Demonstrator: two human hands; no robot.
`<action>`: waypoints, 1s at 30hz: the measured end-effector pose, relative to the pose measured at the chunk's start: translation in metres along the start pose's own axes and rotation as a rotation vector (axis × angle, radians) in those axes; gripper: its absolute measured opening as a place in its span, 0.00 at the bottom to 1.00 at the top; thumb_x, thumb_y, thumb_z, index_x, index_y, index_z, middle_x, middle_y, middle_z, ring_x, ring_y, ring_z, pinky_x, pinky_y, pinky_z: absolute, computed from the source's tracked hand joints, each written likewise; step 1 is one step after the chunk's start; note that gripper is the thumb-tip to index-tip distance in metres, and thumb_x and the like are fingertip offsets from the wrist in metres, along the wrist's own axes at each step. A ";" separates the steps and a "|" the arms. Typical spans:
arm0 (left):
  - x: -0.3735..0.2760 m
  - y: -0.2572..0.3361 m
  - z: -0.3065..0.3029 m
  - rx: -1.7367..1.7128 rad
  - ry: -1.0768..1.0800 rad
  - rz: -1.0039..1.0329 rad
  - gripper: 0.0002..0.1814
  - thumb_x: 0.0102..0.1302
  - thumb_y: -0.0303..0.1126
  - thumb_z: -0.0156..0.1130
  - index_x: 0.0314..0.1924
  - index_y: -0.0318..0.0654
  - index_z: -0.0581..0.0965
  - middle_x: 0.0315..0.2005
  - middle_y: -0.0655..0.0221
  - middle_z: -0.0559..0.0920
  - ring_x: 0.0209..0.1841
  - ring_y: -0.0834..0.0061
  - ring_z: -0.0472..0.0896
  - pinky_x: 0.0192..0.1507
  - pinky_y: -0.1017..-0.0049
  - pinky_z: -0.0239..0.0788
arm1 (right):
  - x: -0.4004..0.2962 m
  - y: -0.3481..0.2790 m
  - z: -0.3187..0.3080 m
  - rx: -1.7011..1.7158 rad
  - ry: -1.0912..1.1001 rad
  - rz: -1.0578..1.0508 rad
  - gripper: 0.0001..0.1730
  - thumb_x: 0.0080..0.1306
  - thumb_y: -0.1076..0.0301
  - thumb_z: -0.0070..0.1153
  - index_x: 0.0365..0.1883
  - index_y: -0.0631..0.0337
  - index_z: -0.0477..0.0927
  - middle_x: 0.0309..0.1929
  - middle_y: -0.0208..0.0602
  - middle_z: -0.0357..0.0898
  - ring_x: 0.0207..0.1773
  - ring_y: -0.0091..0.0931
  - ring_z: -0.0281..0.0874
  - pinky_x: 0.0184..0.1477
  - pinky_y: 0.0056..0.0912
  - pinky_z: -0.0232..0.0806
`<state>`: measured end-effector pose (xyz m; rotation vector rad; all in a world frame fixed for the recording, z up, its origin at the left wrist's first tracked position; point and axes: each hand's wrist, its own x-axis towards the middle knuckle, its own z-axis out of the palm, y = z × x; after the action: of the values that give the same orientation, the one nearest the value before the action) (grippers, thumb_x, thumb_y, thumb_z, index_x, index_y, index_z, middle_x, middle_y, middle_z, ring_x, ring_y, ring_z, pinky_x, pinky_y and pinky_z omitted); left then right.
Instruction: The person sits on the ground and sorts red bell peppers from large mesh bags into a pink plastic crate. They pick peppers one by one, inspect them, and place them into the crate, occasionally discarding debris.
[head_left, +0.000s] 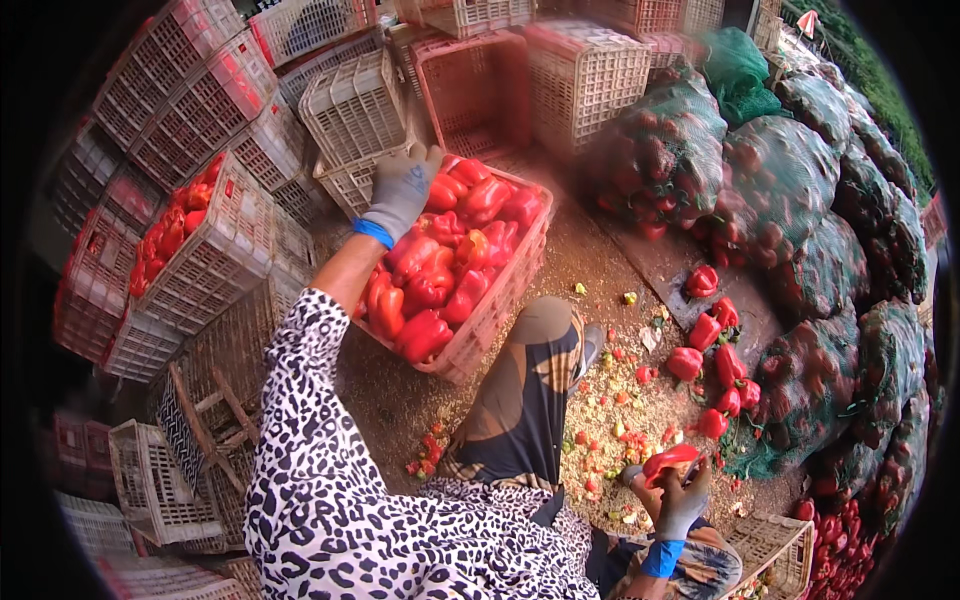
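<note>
My left hand (405, 184), in a grey work glove with a blue wrist band, is at the far left corner of a red plastic crate (491, 330). Its fingertips are bent down there, and I cannot tell whether they grip the rim. Red bell peppers (424, 289) fill the crate to near the top. My right hand (684, 499), gloved the same way, holds a cut-looking red bell pepper (670, 459) low at the right. Beside that pepper, a thin dark tool (693, 466) shows between the fingers, too small to name surely.
Green mesh sacks of peppers (780, 187) are piled along the right. Loose red bell peppers (703, 331) lie on the floor before them, with seeds and scraps (600, 427) nearby. Stacked plastic crates (199, 97) stand left and behind. A wooden-framed chair (214, 427) lies at left.
</note>
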<state>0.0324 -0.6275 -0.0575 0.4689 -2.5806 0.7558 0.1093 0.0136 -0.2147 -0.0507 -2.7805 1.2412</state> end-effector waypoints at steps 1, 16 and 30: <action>0.003 0.003 0.024 0.053 -0.059 -0.025 0.19 0.68 0.31 0.55 0.58 0.54 0.76 0.39 0.63 0.80 0.38 0.60 0.85 0.33 0.60 0.76 | 0.000 -0.015 0.000 -0.002 -0.040 0.029 0.36 0.62 0.63 0.65 0.67 0.65 0.70 0.53 0.48 0.82 0.50 0.38 0.85 0.51 0.39 0.74; -0.095 0.176 -0.076 -1.603 0.063 0.070 0.36 0.66 0.49 0.69 0.68 0.37 0.71 0.60 0.52 0.79 0.58 0.62 0.80 0.61 0.66 0.72 | 0.011 -0.099 -0.001 -0.159 0.054 -0.337 0.37 0.56 0.68 0.67 0.66 0.59 0.72 0.43 0.46 0.84 0.40 0.40 0.86 0.42 0.39 0.76; -0.162 0.330 -0.204 -2.467 -1.136 0.192 0.42 0.60 0.23 0.69 0.74 0.38 0.62 0.59 0.67 0.75 0.60 0.77 0.75 0.62 0.76 0.70 | 0.020 -0.110 -0.033 -0.098 0.066 -0.570 0.32 0.55 0.58 0.71 0.56 0.55 0.76 0.42 0.44 0.83 0.38 0.42 0.85 0.37 0.43 0.76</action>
<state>0.0910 -0.2163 -0.1198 -0.3618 -1.9161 -2.9717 0.0939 -0.0340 -0.1098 0.6322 -2.5206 0.9327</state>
